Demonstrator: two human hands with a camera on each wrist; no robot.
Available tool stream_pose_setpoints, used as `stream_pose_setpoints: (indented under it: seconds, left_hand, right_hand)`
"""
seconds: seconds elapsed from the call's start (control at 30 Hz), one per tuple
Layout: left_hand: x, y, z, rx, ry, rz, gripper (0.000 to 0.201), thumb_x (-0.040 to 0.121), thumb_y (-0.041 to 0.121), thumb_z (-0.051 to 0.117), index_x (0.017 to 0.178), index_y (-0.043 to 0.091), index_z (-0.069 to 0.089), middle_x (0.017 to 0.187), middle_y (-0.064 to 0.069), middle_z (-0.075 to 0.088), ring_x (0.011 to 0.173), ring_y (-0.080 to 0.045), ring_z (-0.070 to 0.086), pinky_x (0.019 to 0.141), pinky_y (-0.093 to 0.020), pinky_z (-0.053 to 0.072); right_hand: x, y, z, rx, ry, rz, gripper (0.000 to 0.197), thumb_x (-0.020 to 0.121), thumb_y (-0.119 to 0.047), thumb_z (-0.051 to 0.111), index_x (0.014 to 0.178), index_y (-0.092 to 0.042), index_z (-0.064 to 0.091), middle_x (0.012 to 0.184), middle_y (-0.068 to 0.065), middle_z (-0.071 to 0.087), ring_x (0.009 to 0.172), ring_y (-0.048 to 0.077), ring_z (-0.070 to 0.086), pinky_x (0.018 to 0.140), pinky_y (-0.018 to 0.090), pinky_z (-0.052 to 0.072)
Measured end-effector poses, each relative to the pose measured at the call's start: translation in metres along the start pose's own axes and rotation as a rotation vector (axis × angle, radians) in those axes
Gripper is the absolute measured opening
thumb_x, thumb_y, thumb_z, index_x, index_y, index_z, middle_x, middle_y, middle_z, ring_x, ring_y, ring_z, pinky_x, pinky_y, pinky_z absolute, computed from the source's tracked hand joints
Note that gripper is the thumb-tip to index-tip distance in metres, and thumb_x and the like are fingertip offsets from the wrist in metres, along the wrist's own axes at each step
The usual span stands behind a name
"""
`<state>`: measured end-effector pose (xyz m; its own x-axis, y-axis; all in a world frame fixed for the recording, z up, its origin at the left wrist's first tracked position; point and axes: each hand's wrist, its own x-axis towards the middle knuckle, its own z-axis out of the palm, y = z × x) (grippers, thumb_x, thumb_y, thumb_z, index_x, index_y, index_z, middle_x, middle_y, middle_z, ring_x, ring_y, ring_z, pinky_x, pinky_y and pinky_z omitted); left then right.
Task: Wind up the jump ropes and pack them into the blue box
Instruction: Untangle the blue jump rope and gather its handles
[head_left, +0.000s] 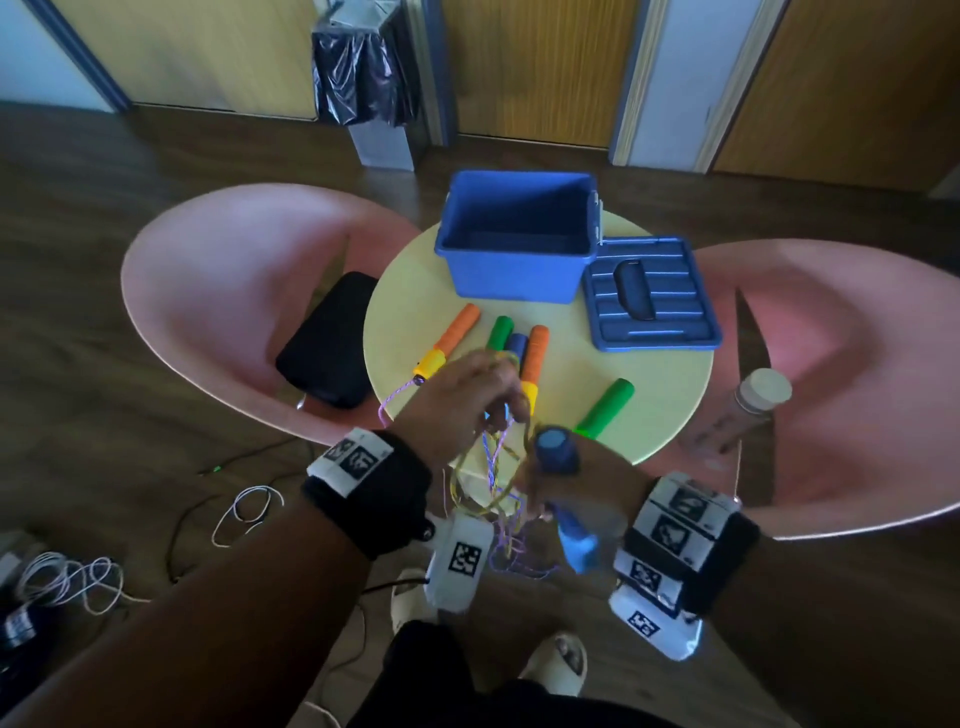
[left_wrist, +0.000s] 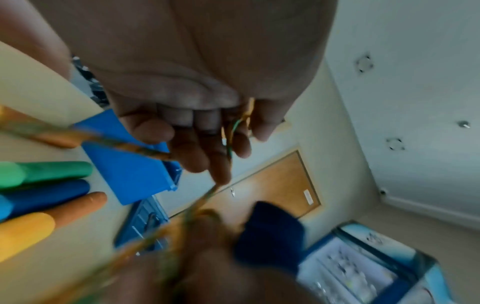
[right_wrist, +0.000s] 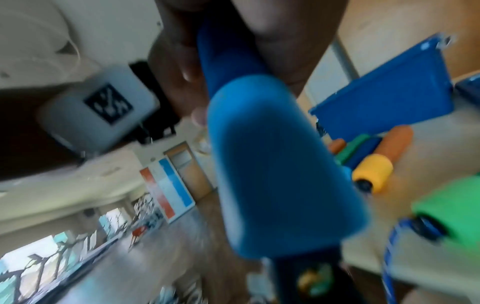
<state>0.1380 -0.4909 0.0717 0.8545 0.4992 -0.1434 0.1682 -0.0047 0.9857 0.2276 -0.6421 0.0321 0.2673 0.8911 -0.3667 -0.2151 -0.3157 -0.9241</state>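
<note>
Low in the head view, the right hand (head_left: 566, 493) is wrapped tight round a blue handle (head_left: 557, 449) that stands almost straight up, its round end toward the camera. Just left of it and a bit higher, the left hand (head_left: 462, 397) pinches the yellow-green rope (head_left: 501, 491) in curled fingers (left_wrist: 233, 142). The rope runs down from that hand to the blue handle, so I think the next loop goes round the handle, with the left hand doing the winding. More rope hangs below in a messy bunch, some of it purple (head_left: 511, 551). Farther up, on the round yellow table (head_left: 665, 395), I count five handles lying down: two orange (head_left: 457, 327), two green (head_left: 605, 408) and one blue (head_left: 517, 347). That makes three ropes. At the top middle sits one blue box (head_left: 514, 275), open and with nothing inside, well past both hands. Its one lid (head_left: 649, 296) lies flat on the right.
</note>
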Motion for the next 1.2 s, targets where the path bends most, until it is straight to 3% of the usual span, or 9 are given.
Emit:
stream_pose_setpoints:
  seconds: [0.17,0.3,0.4,0.6,0.77,0.9,1.03,1.13,1.2]
  left_hand:
    - [0.008,-0.071,-0.019,-0.118,0.278,-0.279,0.022,0.086,0.009,0.04,0.094,0.015,0.06,0.058,-0.01,0.06,0.042,-0.018,0.045,0.05,-0.028,0.029]
    - [-0.003,-0.102,0.003,0.437,-0.323,-0.325,0.022,0.079,0.02,0.065,0.097,0.03,0.057,0.073,0.004,0.06,0.052,-0.009,0.057,0.055,-0.023,0.041]
    - [-0.006,-0.105,0.024,0.539,-0.568,-0.28,0.02,0.079,0.056,0.059,0.099,0.054,0.057,0.084,-0.002,0.055,0.062,-0.014,0.056,0.066,-0.03,0.043]
    - [0.009,-0.101,0.032,0.652,-0.174,-0.171,0.044,0.085,0.044,0.066,0.104,0.005,0.056,0.061,0.009,0.043,0.053,-0.004,0.044,0.057,-0.026,0.036]
    - [0.006,-0.092,0.039,0.737,-0.567,-0.256,0.045,0.084,0.059,0.047,0.081,0.019,0.067,0.071,0.004,0.062,0.059,-0.013,0.056,0.071,-0.03,0.049]
    - [0.008,-0.104,0.025,0.763,-0.363,-0.328,0.038,0.092,0.048,0.043,0.066,0.029,0.061,0.069,0.004,0.063,0.062,-0.016,0.058,0.072,-0.031,0.048]
    - [0.002,-0.068,0.022,0.434,-0.257,-0.127,0.036,0.087,0.044,0.047,0.064,0.017,0.054,0.06,-0.005,0.055,0.055,-0.018,0.049,0.066,-0.041,0.047]
    - [0.0,-0.014,0.025,0.27,-0.268,0.017,0.035,0.083,0.042,0.05,0.07,0.01,0.054,0.062,-0.004,0.056,0.06,-0.019,0.05,0.064,-0.039,0.043]
    - [0.004,0.011,0.021,0.169,-0.257,0.062,0.025,0.085,0.031,0.053,0.074,0.009,0.057,0.063,-0.002,0.059,0.061,-0.018,0.051,0.064,-0.035,0.044]
  right_hand:
    - [-0.007,-0.067,-0.011,0.541,0.218,-0.298,0.013,0.073,-0.005,0.061,0.072,-0.016,0.054,0.064,0.006,0.056,0.06,0.029,0.065,0.065,0.036,0.048]
    - [-0.019,-0.11,-0.01,0.716,0.122,-0.464,0.016,0.081,-0.005,0.052,0.073,-0.016,0.06,0.07,0.005,0.059,0.074,0.029,0.071,0.067,0.031,0.055]
    - [-0.023,-0.124,-0.01,0.691,0.134,-0.502,0.01,0.082,-0.007,0.051,0.078,-0.013,0.058,0.07,0.005,0.057,0.076,0.029,0.071,0.067,0.031,0.055]
    - [-0.03,-0.122,-0.017,0.694,0.107,-0.48,0.007,0.076,-0.007,0.064,0.074,-0.013,0.063,0.068,0.005,0.056,0.07,0.028,0.068,0.063,0.03,0.052]
    - [-0.033,-0.123,-0.016,0.648,0.117,-0.52,0.006,0.079,-0.006,0.055,0.076,-0.01,0.057,0.068,0.007,0.055,0.068,0.029,0.068,0.062,0.032,0.052]
    - [-0.036,-0.12,-0.034,0.472,0.338,-0.612,0.013,0.078,-0.006,0.055,0.078,-0.013,0.065,0.062,0.004,0.059,0.06,0.025,0.067,0.06,0.032,0.052]
    - [-0.034,-0.073,-0.049,-0.124,0.416,-0.368,0.019,0.072,-0.015,0.064,0.089,-0.021,0.072,0.064,-0.003,0.061,0.057,0.015,0.057,0.063,0.034,0.048]
    - [-0.027,-0.036,-0.041,-0.247,0.182,-0.147,0.031,0.066,-0.019,0.069,0.089,-0.038,0.07,0.077,-0.014,0.067,0.073,0.006,0.06,0.078,0.035,0.05]
    - [-0.023,-0.027,-0.03,-0.308,0.021,-0.075,0.03,0.072,-0.016,0.075,0.071,-0.046,0.068,0.065,-0.014,0.064,0.064,0.003,0.057,0.07,0.029,0.048]
